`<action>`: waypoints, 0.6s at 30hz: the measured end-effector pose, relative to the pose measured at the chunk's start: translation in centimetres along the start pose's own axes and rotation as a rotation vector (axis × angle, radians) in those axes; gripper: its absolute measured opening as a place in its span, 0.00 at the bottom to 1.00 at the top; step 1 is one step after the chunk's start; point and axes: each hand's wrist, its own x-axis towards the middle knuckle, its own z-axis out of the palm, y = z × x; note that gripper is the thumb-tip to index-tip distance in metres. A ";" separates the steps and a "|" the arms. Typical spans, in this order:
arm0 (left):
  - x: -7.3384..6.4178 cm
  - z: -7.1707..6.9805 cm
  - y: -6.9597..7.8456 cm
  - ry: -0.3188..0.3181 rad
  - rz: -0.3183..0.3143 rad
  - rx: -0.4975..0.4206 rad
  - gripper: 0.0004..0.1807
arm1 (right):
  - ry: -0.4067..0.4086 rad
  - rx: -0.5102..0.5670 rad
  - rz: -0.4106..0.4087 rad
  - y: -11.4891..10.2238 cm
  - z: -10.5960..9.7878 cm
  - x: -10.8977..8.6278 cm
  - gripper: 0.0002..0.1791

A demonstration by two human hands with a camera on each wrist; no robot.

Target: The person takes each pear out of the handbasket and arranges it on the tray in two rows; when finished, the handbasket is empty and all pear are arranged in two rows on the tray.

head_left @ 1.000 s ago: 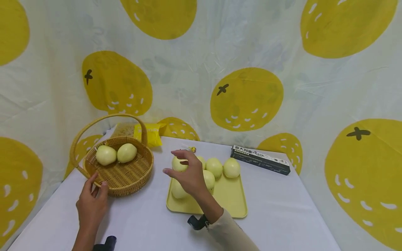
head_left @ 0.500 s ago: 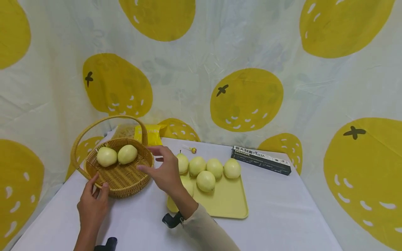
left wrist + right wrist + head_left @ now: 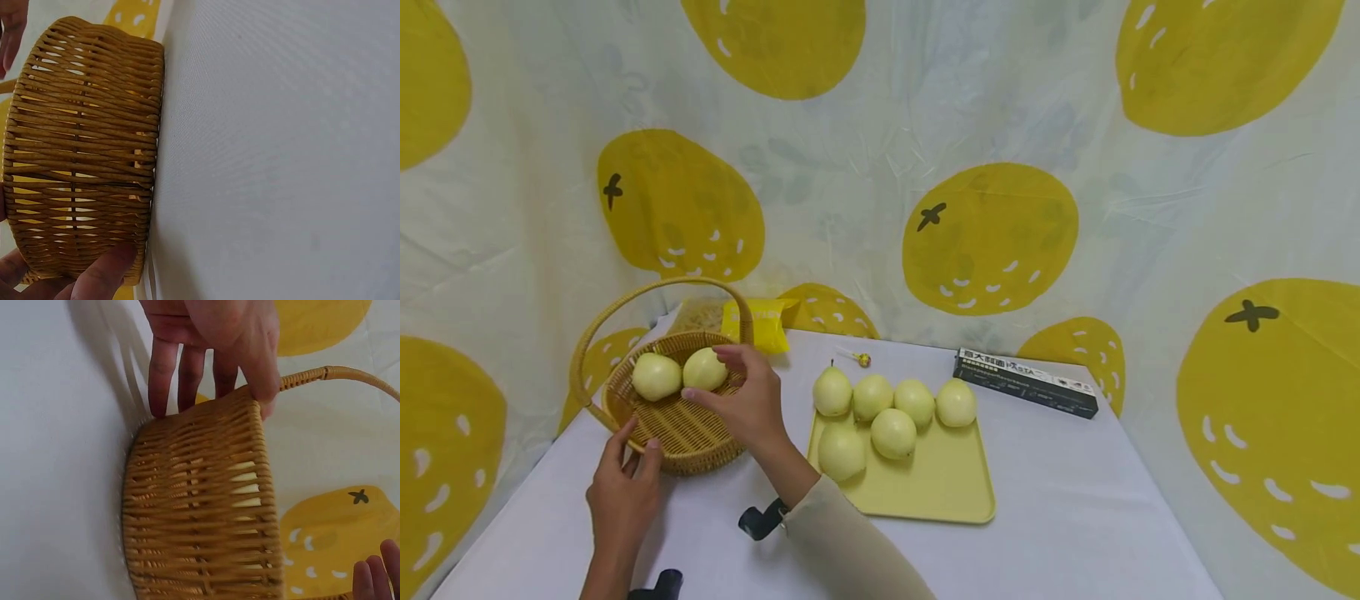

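A round wicker basket (image 3: 700, 457) with a tall arched handle stands at the left, holding two pale yellow-green pears, a left pear (image 3: 656, 377) and a right pear (image 3: 702, 368). My left hand (image 3: 622, 492) grips the basket's near-left side, fingers at the rim and on the outer wall, as the right wrist view also shows. Over the basket's right side hovers my right hand (image 3: 748, 400), thumb and fingers spread apart. Its fingertips overlap the right pear in the head view. Several more pears (image 3: 842, 451) sit on a yellow tray (image 3: 940, 483) to the right.
A yellow pasta bag (image 3: 760, 323) lies behind the basket. Behind the tray is a small lollipop (image 3: 863, 359). A long black pasta box (image 3: 1026, 383) lies at the back right. A fruit-print curtain (image 3: 835, 208) hangs behind the white table (image 3: 1075, 500).
My right hand has moved left from over the tray, past the basket's rim, to the right pear, uncovering the pears on the tray. The left hand stays at the basket.
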 end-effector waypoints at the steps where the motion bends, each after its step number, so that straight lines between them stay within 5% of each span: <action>1: 0.0 0.0 0.0 0.001 0.000 0.002 0.34 | 0.002 0.006 0.011 0.1 0.4 0.2 0.35; 7: 0.2 0.0 0.0 0.002 0.001 0.004 0.34 | 0.002 -0.010 0.067 1.4 2.3 1.4 0.37; 18: 0.0 0.0 0.0 0.010 0.005 0.001 0.33 | -0.052 -0.209 0.135 3.5 4.7 3.8 0.39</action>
